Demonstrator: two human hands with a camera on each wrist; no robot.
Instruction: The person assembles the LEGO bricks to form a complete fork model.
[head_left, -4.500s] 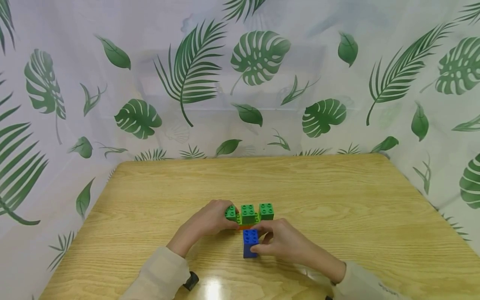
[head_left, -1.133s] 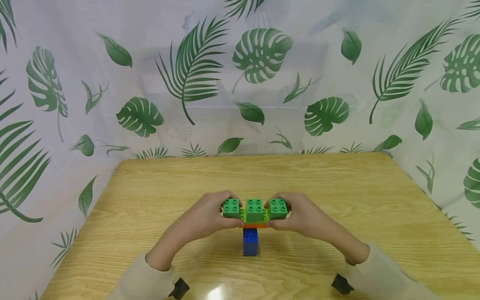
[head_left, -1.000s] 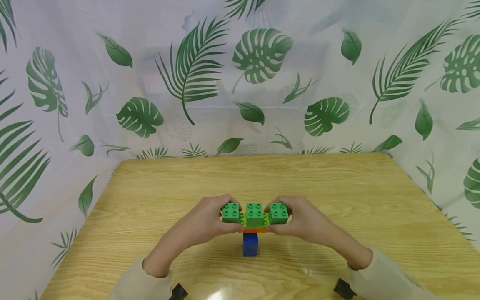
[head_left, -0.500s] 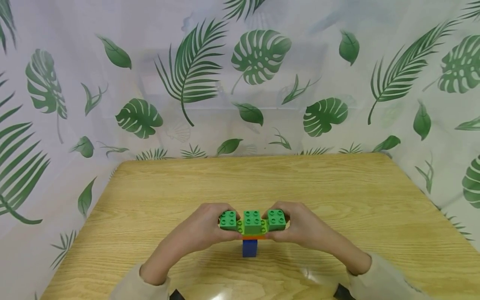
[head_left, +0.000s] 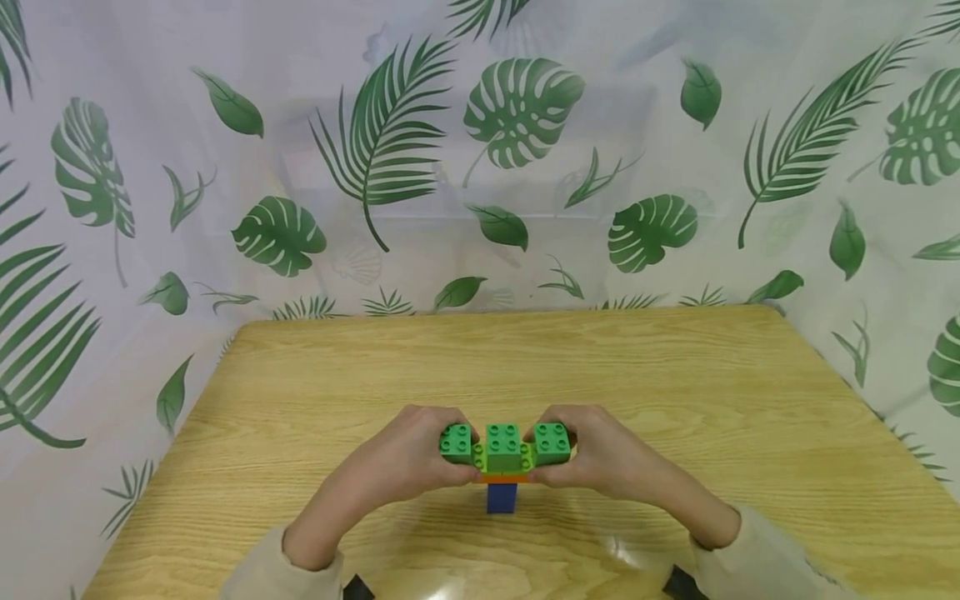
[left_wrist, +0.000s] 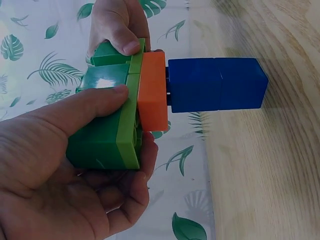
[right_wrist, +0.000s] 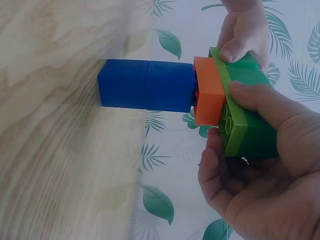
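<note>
A toy building-block assembly has three dark green blocks (head_left: 502, 447) along its top, a thin lime layer (head_left: 526, 455) under them and an orange block (left_wrist: 152, 91) below. My left hand (head_left: 408, 450) grips the left end, thumb on the near side and fingers behind. At the other end my right hand (head_left: 596, 454) holds the assembly the same way. Directly beneath stands an upright stack of two blue blocks (right_wrist: 146, 84) on the table. In both wrist views a narrow gap with blue studs shows between orange and blue.
The wood-grain table (head_left: 375, 358) extends around the blocks on all sides. A white curtain with green leaf prints (head_left: 555, 250) hangs behind it and along both sides. Dark objects (head_left: 358, 588) show by the sleeves.
Earlier the right hand held the blue stack on the table, then let it go. Both hands took the green-and-orange assembly, brought it over the stack and lowered it onto the blue studs.
</note>
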